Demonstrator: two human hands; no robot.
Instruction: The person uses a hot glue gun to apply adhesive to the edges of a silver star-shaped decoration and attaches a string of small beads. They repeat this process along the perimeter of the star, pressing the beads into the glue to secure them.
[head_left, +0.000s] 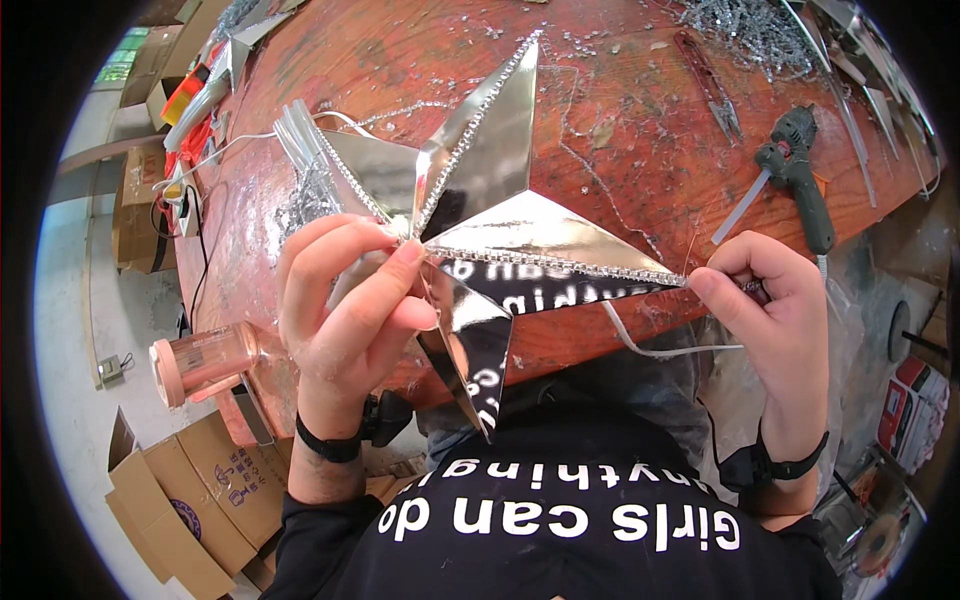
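Observation:
A shiny silver five-pointed star [490,150] with folded, mirror-like faces is held up over the near part of the table. Sparkling rhinestone chain [560,263] lines the ridges of several of its points. At the star's centre, my left hand [350,300] is closed, with thumb and fingers pinching the star where the ridges meet. My right hand [770,310] is closed at the tip of the right-hand point, where the chain runs into its fingers; a dark beaded end shows between them. Whether that hand also grips the tip is partly hidden.
On the red wooden table [620,110] lie a dark green glue gun [795,170] with a clear stick, red-handled pliers [705,80] and a silver chain heap [750,30]. Clear glue sticks [298,140] sit left of the star. A pink-lidded cup [205,362] and cardboard boxes [205,490] are further left.

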